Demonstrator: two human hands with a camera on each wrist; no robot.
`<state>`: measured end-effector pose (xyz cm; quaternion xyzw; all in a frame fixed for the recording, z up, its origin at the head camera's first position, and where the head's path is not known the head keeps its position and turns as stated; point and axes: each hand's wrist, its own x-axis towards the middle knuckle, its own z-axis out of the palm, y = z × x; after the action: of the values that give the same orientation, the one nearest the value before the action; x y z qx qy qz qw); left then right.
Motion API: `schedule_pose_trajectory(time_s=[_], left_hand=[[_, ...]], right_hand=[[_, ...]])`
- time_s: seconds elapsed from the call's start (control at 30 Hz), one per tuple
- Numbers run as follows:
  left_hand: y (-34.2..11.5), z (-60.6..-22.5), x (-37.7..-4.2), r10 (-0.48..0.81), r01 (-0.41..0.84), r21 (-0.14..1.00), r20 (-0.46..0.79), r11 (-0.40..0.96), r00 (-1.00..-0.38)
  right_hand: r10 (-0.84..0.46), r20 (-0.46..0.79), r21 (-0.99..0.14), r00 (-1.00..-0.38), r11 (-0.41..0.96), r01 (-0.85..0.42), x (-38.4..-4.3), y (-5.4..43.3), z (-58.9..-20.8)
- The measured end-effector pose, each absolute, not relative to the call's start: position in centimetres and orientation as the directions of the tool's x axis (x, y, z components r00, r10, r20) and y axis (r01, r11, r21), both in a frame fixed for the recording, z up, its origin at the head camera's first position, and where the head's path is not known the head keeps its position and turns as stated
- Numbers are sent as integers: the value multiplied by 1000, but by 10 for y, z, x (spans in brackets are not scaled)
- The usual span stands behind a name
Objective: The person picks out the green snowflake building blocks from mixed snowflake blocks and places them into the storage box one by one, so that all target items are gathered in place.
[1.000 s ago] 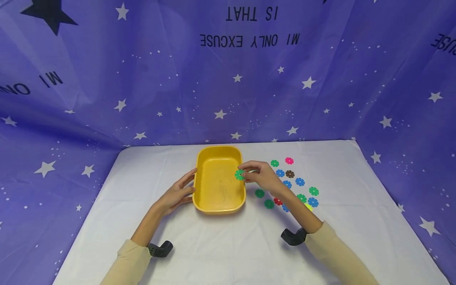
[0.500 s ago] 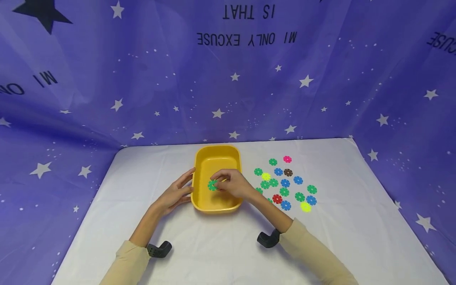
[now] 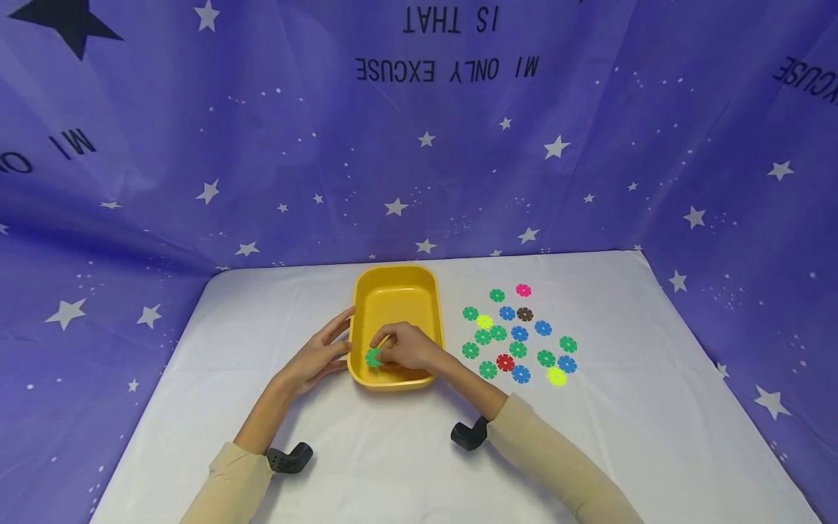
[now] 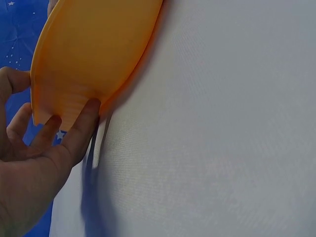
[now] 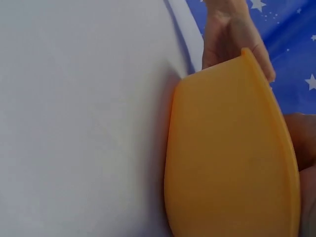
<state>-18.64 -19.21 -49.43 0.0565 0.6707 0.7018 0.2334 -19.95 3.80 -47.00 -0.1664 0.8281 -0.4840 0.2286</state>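
In the head view a yellow tray point(image 3: 396, 267) stands on the white table. My left hand point(image 3: 318, 362) rests along its left side, fairly straight fingers spread against the outer wall; the left wrist view shows those fingertips point(image 4: 91, 104) on the wall. My right hand point(image 3: 407, 346) reaches inside the tray and pinches a green notched disc point(image 3: 373, 357) between thumb and fingertips, low over the floor near the left front corner. The right wrist view shows mostly the tray's outer wall point(image 5: 227, 148), which hides the disc.
Several loose notched discs lie right of the tray, among them a red disc point(image 3: 505, 362), a brown disc point(image 3: 524, 314), a pink disc point(image 3: 523, 290) and a yellow disc point(image 3: 557, 376). A purple star-patterned cloth point(image 3: 327, 145) rises behind the table point(image 3: 393, 466).
My right hand has moved left from the tray's right rim, then down and nearer inside it, still pinching the green disc. The left hand stays at the tray's side.
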Motion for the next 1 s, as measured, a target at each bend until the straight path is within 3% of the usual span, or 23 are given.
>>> schedule_pose_trajectory(time_s=[0.2,0.4,1.0], left_hand=[[-191,-493,-186,407,-258,966,-243,20,-880],[-191,-491,-186,398,-257,966,-246,24,-884],[-190,-490,-185,396,-255,966,-246,29,-885]], right_hand=[[-504,-262,-857,-823,514,-42,-206,32,-480],[-520,-259,-810,-814,576,-111,-207,28,-483],[-491,-260,-747,-831,648,-149,-206,25,-478]])
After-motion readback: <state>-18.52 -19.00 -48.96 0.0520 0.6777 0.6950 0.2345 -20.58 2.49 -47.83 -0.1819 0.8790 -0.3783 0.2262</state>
